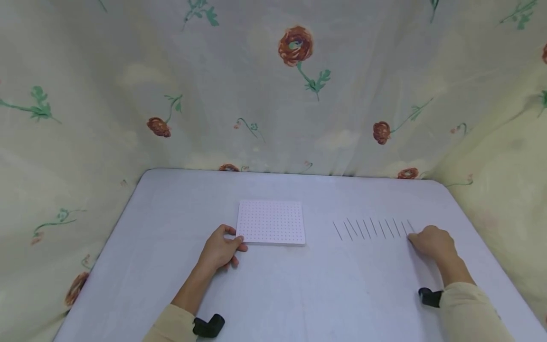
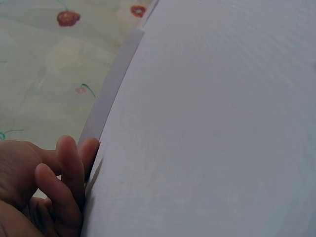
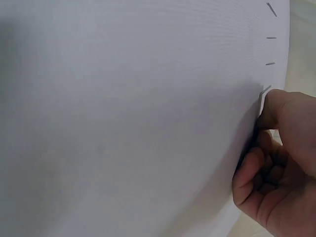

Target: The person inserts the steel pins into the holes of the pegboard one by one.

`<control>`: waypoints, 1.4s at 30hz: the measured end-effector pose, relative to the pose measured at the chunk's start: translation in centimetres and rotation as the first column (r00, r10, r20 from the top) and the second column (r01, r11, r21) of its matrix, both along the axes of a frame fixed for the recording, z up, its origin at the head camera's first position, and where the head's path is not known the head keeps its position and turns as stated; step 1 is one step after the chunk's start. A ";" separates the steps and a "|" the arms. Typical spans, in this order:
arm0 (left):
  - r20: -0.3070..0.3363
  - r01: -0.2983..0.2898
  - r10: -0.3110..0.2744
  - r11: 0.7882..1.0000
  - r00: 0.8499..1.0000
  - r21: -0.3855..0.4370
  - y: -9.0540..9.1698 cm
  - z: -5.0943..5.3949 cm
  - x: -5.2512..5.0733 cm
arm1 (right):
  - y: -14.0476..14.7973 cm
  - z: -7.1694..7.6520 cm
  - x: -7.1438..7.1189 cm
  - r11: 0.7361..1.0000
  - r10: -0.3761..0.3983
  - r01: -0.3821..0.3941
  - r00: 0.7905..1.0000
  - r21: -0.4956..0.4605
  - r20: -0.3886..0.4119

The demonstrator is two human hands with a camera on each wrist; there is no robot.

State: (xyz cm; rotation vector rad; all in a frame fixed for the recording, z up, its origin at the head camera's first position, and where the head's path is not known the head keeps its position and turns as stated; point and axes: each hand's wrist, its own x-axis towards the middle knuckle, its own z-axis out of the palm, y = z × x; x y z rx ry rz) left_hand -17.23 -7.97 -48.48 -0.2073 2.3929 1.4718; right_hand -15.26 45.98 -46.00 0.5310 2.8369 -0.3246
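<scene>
A white pegboard (image 1: 271,222) with a grid of small holes lies flat on the table. My left hand (image 1: 222,247) grips its near left corner, thumb on top and the other fingers by the edge. In the left wrist view the board (image 2: 112,89) shows as a pale strip beyond the fingers (image 2: 69,168). To the right, several thin dark rods (image 1: 358,229) lie in a slanted row. At the row's right end my right hand (image 1: 433,244) pinches the last rod with thumb and forefinger, the other fingers curled in. The thumb partly hides a rod (image 3: 265,90) in the right wrist view.
The table (image 1: 299,294) has a white cover and rounded far corners. Floral cloth (image 1: 256,85) hangs behind it and along both sides. A black wrist strap piece (image 1: 208,326) sits by the left sleeve, another (image 1: 429,297) by the right.
</scene>
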 end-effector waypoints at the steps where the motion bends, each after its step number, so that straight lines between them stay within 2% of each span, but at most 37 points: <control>1: 0.003 0.001 -0.001 1.000 1.000 0.000 0.1 0.0 0.0 | 0.0 0.0 0.2 1.000 0.006 -0.006 1.000 0.007 -0.001; 3: 0.009 0.003 -0.003 1.000 1.000 0.001 0.2 0.0 -0.1 | -0.1 0.0 0.5 1.000 0.000 0.000 1.000 0.005 -0.008; 9: 0.023 0.007 -0.007 1.000 1.000 -0.004 0.6 -0.2 -0.1 | 0.0 -0.2 1.6 0.995 -0.087 0.084 0.993 -0.052 -0.077; 13: 0.014 0.010 -0.009 1.000 1.000 -0.002 0.6 -0.2 0.0 | 0.7 -0.6 2.3 0.993 -0.099 0.090 0.987 -0.075 -0.130; 16: 0.005 0.011 -0.012 1.000 1.000 0.005 0.5 -0.1 0.0 | 1.1 -0.8 2.8 0.991 -0.116 0.100 0.976 -0.092 -0.187; 18: 0.001 0.014 -0.014 1.000 1.000 0.004 0.5 -0.1 0.0 | 1.1 -0.8 3.0 0.983 -0.160 0.134 0.959 -0.123 -0.236; 23: -0.004 0.004 -0.004 1.000 1.000 -0.010 0.3 -0.1 -0.1 | 0.6 -0.1 3.2 0.947 -0.292 0.222 0.897 -0.234 -0.332; 26: -0.003 -0.003 0.003 1.000 1.000 -0.014 0.2 -0.2 -0.1 | 0.1 0.4 3.2 0.933 -0.326 0.241 0.881 -0.267 -0.342; 32: -0.003 0.002 -0.002 1.000 1.000 -0.020 0.2 -0.2 -0.1 | -0.8 1.3 3.1 0.890 -0.388 0.267 0.869 -0.369 -0.307; 36: -0.002 0.002 -0.002 1.000 1.000 -0.023 0.2 -0.1 0.0 | -1.6 2.0 3.0 0.835 -0.435 0.270 0.858 -0.480 -0.274; 39: -0.003 -0.001 0.001 1.000 1.000 -0.019 0.3 0.0 0.0 | -2.3 2.5 2.8 0.796 -0.445 0.252 0.859 -0.550 -0.251; 42: -0.009 0.003 -0.003 1.000 1.000 -0.015 0.2 0.1 0.0 | -3.0 3.0 2.5 0.761 -0.431 0.209 0.870 -0.614 -0.238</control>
